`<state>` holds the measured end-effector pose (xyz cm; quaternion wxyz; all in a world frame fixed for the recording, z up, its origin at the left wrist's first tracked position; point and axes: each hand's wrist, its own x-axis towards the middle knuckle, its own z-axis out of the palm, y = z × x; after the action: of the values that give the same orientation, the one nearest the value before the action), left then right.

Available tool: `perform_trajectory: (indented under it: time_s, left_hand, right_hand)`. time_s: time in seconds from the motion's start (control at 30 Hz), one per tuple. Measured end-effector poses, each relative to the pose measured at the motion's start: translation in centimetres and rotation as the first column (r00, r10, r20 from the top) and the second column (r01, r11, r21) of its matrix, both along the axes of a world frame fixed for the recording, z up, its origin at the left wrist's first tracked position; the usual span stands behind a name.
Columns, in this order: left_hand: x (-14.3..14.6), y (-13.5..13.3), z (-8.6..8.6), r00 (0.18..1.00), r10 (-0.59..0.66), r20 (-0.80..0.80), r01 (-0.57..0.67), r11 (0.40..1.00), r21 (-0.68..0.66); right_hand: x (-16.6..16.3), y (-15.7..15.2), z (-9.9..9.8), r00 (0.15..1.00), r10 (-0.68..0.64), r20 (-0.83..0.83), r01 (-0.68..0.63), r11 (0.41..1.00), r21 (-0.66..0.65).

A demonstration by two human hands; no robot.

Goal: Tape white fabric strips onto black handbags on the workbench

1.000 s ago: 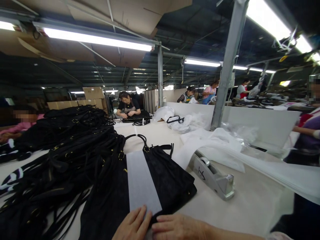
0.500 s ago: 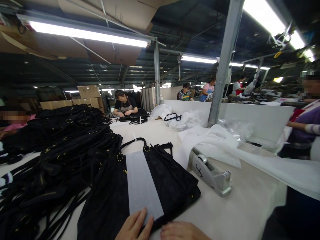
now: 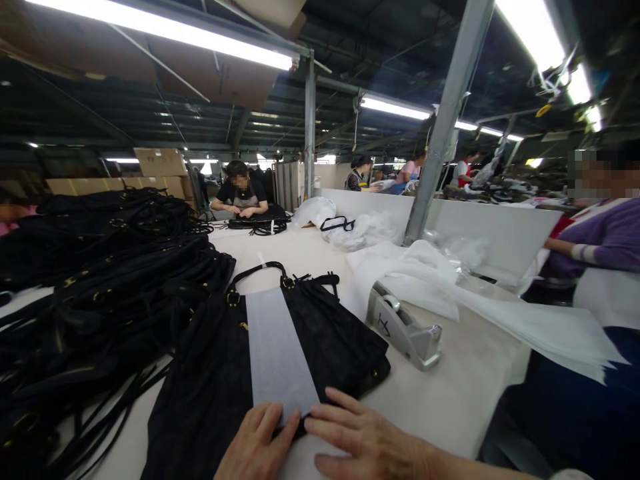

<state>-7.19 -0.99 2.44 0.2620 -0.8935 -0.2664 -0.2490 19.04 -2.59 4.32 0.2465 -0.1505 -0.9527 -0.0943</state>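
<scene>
A black handbag with brass-coloured fittings lies flat in front of me, its handle pointing away. Down its middle runs a strip of pale grey-white tissue-like sheet. My left hand rests on the near end of the strip, fingers laid out over it. Close by on the right, my right hand has its fingers spread, their tips at the strip's near corner and the bag's lower edge. Neither hand grasps anything that I can see. A grey tape dispenser stands right of the bag.
Black bags are heaped along the left. Thin white sheets lie behind the dispenser and hang over the right edge. Crumpled clear plastic sits farther back near a metal post. A co-worker handles black items across the table; another person is at right.
My right hand has come further into view, and its fingers have spread by the strip's end. My left hand stays on the strip. The whole view has shifted slightly.
</scene>
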Motion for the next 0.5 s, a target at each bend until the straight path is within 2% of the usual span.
perform_trajectory:
  time_s: [0.07, 0.17, 0.23, 0.33, 0.5]
  left_hand:
    - [0.1, -0.2, -0.1, 1.0, 0.0, 0.009, 0.001, 0.996, -0.089]
    - [0.1, -0.4, -0.5, 0.997, 0.014, 0.07, 0.003, 0.972, -0.236]
    - [-0.3, -0.5, -0.8, 0.984, 0.09, 0.154, -0.035, 0.944, -0.329]
    - [-1.1, -0.6, -0.7, 0.938, 0.24, 0.252, -0.108, 0.89, -0.443]
    - [-1.6, -0.8, 0.3, 0.941, 0.229, 0.249, -0.033, 0.795, -0.606]
  right_hand:
    - [-0.1, 0.9, 0.4, 0.998, -0.062, 0.025, 0.06, 0.996, 0.068]
    - [-0.5, 2.4, -0.6, 0.999, -0.037, -0.007, 0.037, 0.997, 0.062]
    - [-0.7, 3.0, -1.5, 0.998, 0.002, -0.06, 0.0, 1.0, 0.031]
    - [-0.8, 3.2, -2.4, 0.987, 0.005, -0.163, -0.019, 0.997, -0.081]
    - [-0.9, 2.9, -3.2, 0.962, -0.063, -0.266, 0.016, 0.985, -0.174]
